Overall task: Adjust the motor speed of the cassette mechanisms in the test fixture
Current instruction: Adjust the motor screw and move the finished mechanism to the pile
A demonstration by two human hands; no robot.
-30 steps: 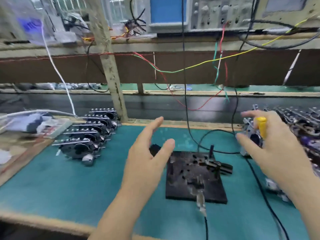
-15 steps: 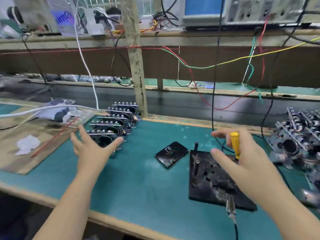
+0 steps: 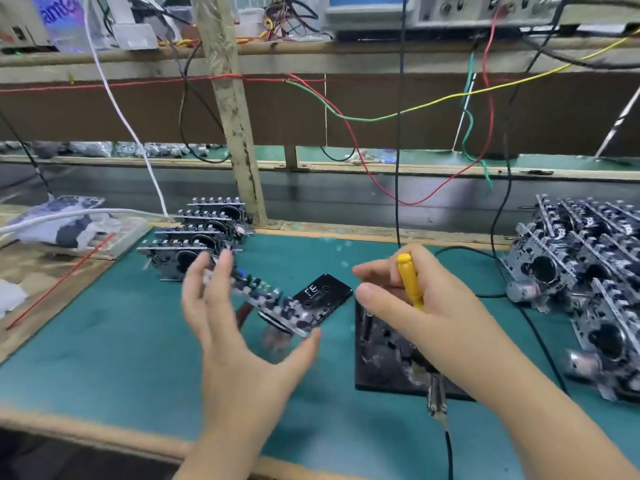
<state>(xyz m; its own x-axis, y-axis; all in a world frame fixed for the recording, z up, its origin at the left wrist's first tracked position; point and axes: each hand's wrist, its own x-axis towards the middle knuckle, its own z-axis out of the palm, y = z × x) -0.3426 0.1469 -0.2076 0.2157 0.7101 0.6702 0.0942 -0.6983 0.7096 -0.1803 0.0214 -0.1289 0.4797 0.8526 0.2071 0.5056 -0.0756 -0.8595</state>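
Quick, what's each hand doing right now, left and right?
Left hand: holds a cassette mechanism between fingers and thumb, above the green mat.
Right hand: grips a yellow screwdriver.

I take this for an electronics assembly workshop. Green bench mat (image 3: 104, 341) near me; cassette mechanisms in rows at far left (image 3: 201, 237) and right (image 3: 588, 265). Test instruments (image 3: 433, 8) on the far shelf, coloured wires (image 3: 381, 117) hanging loose below.

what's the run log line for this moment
left hand: holds cassette mechanism | right hand: grips yellow screwdriver | test fixture: empty
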